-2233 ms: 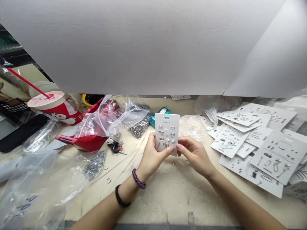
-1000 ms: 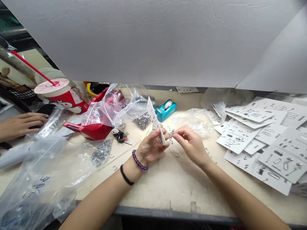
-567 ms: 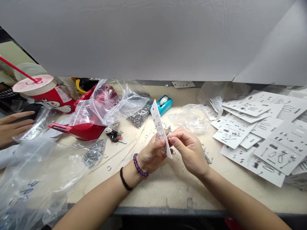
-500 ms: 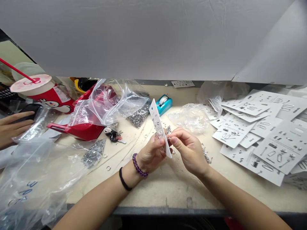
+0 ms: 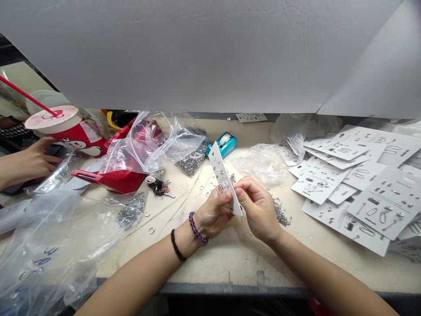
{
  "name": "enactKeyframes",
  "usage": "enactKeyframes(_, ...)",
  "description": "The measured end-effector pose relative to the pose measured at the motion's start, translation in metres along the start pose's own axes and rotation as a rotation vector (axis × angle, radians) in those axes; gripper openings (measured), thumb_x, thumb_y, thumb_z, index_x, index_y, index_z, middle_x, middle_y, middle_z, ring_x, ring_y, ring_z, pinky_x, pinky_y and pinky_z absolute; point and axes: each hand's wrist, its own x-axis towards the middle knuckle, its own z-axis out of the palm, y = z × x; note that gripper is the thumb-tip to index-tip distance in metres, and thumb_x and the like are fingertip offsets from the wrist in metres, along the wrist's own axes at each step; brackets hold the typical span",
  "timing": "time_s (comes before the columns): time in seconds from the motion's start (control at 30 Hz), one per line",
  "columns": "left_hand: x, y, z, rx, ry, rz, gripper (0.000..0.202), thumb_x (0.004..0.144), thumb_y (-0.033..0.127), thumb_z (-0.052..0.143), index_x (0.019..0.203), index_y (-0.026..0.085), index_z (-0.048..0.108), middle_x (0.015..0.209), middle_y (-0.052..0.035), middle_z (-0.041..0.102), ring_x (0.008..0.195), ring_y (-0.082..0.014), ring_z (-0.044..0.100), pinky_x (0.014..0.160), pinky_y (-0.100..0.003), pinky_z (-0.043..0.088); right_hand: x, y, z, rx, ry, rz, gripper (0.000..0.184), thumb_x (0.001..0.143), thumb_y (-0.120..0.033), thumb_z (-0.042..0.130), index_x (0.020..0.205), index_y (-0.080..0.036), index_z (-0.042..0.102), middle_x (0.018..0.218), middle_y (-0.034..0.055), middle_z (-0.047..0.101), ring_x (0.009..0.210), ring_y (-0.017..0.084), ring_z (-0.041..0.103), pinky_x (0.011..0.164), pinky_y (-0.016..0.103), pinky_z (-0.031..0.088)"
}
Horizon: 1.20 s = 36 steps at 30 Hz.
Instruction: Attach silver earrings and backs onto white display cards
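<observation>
A white earring card (image 5: 221,169) with small metal earrings on its face stands upright and tilted in front of me. My left hand (image 5: 215,210) is closed round its lower part, thumb on the printed face. Against the card's back edge, my right hand (image 5: 258,206) pinches with thumb and forefinger. Whatever lies between those fingertips is too small or hidden to name. Beneath and beside the right hand, a heap of tiny metal pieces (image 5: 280,213) lies on the table. Metal rings (image 5: 151,230) are scattered to the left.
Many similar cards (image 5: 384,197) overlap at the right. A teal tape dispenser (image 5: 226,145) stands behind the card, near crumpled plastic (image 5: 261,162). Leftward are a red dustpan (image 5: 123,182), clear bags (image 5: 66,245), a red cup (image 5: 79,138) and another person's hand (image 5: 36,160).
Both hands and the card have shifted slightly right in view. My right fingertips have closed in against the card's back. The other person's hand has moved near the cup.
</observation>
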Motion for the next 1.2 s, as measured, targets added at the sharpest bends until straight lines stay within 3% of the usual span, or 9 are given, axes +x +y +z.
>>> enactKeyframes(0.37, -0.002, 0.008, 0.001, -0.118, -0.062, -0.027, 0.032, 0.056, 0.03, 0.077, 0.077, 0.015, 0.058, 0.065, 0.0034, 0.051, 0.057, -0.0048, 0.048, 0.052, -0.015, 0.039, 0.0, 0.002, -0.003, -0.008, -0.006, -0.013, 0.008, 0.08, -0.028, 0.058, 0.084, -0.024, 0.063, 0.083, 0.0016, 0.056, 0.071, 0.014, 0.055, 0.059, 0.026, 0.048)
enactKeyframes(0.5, -0.002, 0.01, 0.001, -0.13, -0.126, -0.029, 0.028, 0.059, 0.029, 0.076, 0.077, 0.015, 0.059, 0.068, 0.0024, 0.054, 0.06, -0.0058, 0.051, 0.052, -0.014, 0.04, 0.0, 0.0, -0.008, -0.106, -0.008, -0.133, 0.006, 0.08, -0.023, 0.058, 0.082, -0.024, 0.064, 0.079, 0.0015, 0.056, 0.074, 0.014, 0.054, 0.065, 0.028, 0.047)
enactKeyframes(0.63, -0.001, 0.008, 0.002, -0.091, -0.103, -0.033, 0.028, 0.058, 0.029, 0.076, 0.075, 0.015, 0.059, 0.065, 0.0026, 0.054, 0.057, -0.0053, 0.048, 0.052, -0.015, 0.039, 0.0, 0.0, -0.012, -0.181, -0.007, -0.205, 0.005, 0.08, -0.021, 0.057, 0.081, -0.023, 0.062, 0.078, 0.0014, 0.053, 0.072, 0.014, 0.051, 0.061, 0.028, 0.045)
enactKeyframes(0.8, 0.001, 0.004, 0.002, -0.056, -0.081, -0.017, 0.027, 0.059, 0.029, 0.075, 0.073, 0.014, 0.059, 0.062, 0.0027, 0.052, 0.055, -0.0053, 0.046, 0.052, -0.016, 0.038, 0.002, 0.001, -0.015, -0.181, -0.044, -0.193, 0.004, 0.078, -0.019, 0.057, 0.077, -0.022, 0.059, 0.076, 0.0004, 0.05, 0.07, 0.013, 0.049, 0.058, 0.025, 0.043)
enactKeyframes(0.93, 0.002, 0.002, 0.002, -0.009, -0.121, 0.005, 0.029, 0.061, 0.029, 0.073, 0.08, 0.014, 0.059, 0.07, 0.0005, 0.056, 0.061, -0.0074, 0.052, 0.055, -0.017, 0.041, 0.006, 0.001, -0.022, -0.111, -0.14, -0.11, 0.003, 0.076, -0.021, 0.06, 0.073, -0.021, 0.061, 0.075, 0.0005, 0.053, 0.069, 0.013, 0.05, 0.057, 0.025, 0.042)
enactKeyframes(1.07, 0.005, 0.007, 0.001, 0.086, -0.184, 0.013, 0.028, 0.064, 0.029, 0.071, 0.083, 0.013, 0.058, 0.065, 0.001, 0.056, 0.056, -0.0079, 0.052, 0.052, -0.018, 0.041, 0.012, 0.003, -0.028, 0.077, -0.268, 0.117, 0.009, 0.073, -0.025, 0.065, 0.067, -0.019, 0.061, 0.068, -0.001, 0.056, 0.063, 0.011, 0.051, 0.056, 0.024, 0.042)
enactKeyframes(1.2, 0.009, 0.023, -0.001, 0.291, -0.123, 0.105, 0.026, 0.069, 0.024, 0.067, 0.09, 0.014, 0.056, 0.072, -0.0012, 0.061, 0.063, -0.0113, 0.057, 0.059, -0.022, 0.045, 0.019, 0.0, -0.034, 0.031, -0.188, 0.273, 0.012, 0.077, -0.03, 0.06, 0.074, -0.019, 0.063, 0.069, -0.0009, 0.059, 0.055, 0.008, 0.047, 0.05, 0.022, 0.037)
